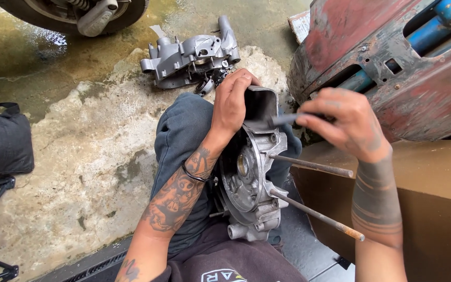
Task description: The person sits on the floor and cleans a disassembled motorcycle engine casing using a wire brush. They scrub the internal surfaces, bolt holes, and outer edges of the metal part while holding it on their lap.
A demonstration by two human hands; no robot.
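We brace the grey cast-aluminium engine case half (249,177) on the lap, left hand (232,102) clamped over its top rim, right hand (348,125) pinching a thin grey tool (284,119) just right of that rim; judged best worked with short, controlled strokes clear of the two rusty studs (314,190).

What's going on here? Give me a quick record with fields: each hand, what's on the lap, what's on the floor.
left hand: grips the top edge of the metal engine case
right hand: holds a thin grey tool at the case's top
lap: the case rests on the knee, two long rods sticking out
floor: another grey engine part, black bag at left
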